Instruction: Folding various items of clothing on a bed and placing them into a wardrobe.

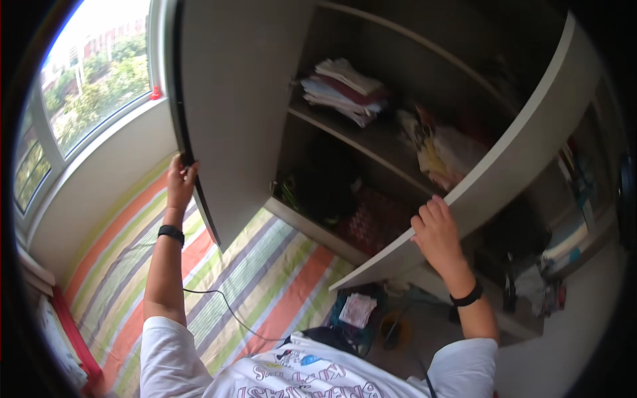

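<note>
Two doors of a grey wardrobe stand apart in front of me. My left hand [181, 174] grips the dark edge of the left wardrobe door [232, 106], fingers bent round it. On the right, my right hand [436, 232] is curled over the pale edge of the right wardrobe door [517, 146]. Between the doors, a stack of folded clothes [345, 89] lies on the wardrobe shelf [352, 129]. Farther right on that shelf is a loose heap of fabric and plastic bags [441, 152]. Dark clothes or bags [325, 192] fill the shadowed lower compartment.
A bed with a striped cover [259, 278] lies below the left door, and a thin black cable [225, 302] crosses it. The window [99, 73] has a small red object [156, 93] on its sill. Right of the wardrobe are cluttered shelves [564, 245]. A yellow bucket [395, 330] stands on the floor.
</note>
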A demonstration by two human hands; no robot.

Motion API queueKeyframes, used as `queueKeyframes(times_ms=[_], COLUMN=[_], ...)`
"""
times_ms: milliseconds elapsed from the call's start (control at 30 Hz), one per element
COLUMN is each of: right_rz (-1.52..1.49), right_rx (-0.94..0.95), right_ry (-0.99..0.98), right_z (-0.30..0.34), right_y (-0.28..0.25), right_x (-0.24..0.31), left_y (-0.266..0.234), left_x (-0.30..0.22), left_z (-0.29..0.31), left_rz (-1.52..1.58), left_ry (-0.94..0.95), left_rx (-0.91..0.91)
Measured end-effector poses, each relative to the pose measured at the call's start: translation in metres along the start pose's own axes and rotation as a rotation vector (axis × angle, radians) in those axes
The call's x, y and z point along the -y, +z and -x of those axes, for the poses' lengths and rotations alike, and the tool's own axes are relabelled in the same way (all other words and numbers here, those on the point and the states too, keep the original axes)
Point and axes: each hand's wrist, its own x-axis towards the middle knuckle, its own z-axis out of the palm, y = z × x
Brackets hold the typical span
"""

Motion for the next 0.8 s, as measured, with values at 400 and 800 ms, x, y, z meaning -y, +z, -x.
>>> queueKeyframes(times_ms=[400, 800], right_rz=[0.080, 0.176], right_rx=[0.060, 0.157], right_ry=[0.135, 0.372], right_z=[0.101, 0.177], right_y=[-0.053, -0.086], right_x=[0.021, 0.040], left_y=[0.001, -0.005], left_x=[0.004, 0.003], left_z=[-0.006, -0.005], left_rz=[-0.123, -0.183], left_ry=[0.011, 0.001], left_rx=[0.014, 0.044])
